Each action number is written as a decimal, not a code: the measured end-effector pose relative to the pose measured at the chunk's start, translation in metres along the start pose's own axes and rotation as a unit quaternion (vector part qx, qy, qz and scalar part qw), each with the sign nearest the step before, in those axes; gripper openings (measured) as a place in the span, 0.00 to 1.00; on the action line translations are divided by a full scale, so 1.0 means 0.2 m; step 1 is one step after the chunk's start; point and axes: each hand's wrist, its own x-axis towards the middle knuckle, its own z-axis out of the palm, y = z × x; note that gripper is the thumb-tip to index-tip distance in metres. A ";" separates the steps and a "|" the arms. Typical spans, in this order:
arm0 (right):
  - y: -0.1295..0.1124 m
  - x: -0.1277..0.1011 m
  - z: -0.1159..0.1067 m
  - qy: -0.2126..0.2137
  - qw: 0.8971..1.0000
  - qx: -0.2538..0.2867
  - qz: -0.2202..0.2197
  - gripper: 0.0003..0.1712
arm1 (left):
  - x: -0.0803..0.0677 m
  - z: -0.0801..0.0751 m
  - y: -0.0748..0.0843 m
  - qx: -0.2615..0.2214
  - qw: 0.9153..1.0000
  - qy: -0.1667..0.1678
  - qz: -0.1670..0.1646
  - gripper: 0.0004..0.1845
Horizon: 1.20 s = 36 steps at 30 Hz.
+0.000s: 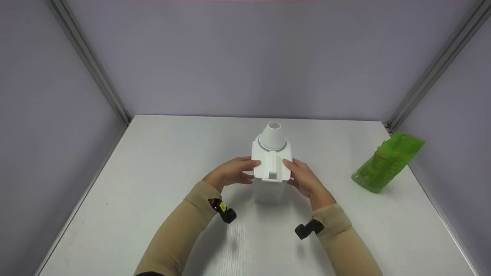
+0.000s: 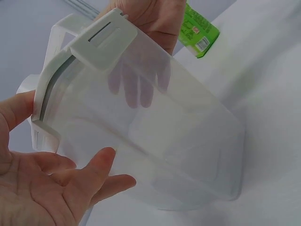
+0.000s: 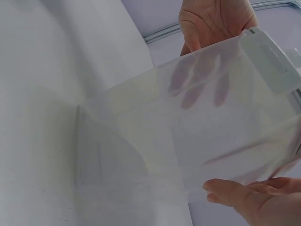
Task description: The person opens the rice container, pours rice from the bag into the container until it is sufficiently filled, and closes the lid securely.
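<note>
A tall, clear plastic storage container with a white lid stands at the middle of the table. On the lid sit a white cone-shaped cup, narrow end up, and a white handle bar. My left hand grips the lid's left edge, thumb on top and fingers below against the side. From the right, my right hand holds the opposite edge the same way. White side clips show on the lid's rim in the left wrist view. Through the clear wall, the far hand's fingers show blurred in the right wrist view.
A green packet stands tilted at the table's right side. The white table is bounded by grey panels at the back and on both sides. Small black cameras are strapped to both wrists.
</note>
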 end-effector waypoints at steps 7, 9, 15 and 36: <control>0.02 -0.03 0.00 0.009 1.000 -0.006 -0.004 0.36 | -0.02 0.02 -0.02 0.010 1.000 -0.013 0.010 0.37; 0.02 -0.04 0.00 0.012 1.000 -0.005 -0.007 0.35 | -0.03 0.03 -0.02 0.009 1.000 -0.016 0.015 0.37; 0.03 -0.06 0.01 0.014 1.000 -0.006 -0.020 0.33 | -0.05 0.04 -0.03 0.010 0.999 -0.020 0.024 0.34; 0.07 -0.14 0.05 0.031 0.999 -0.012 -0.022 0.37 | -0.12 0.08 -0.08 0.037 0.999 -0.001 0.028 0.37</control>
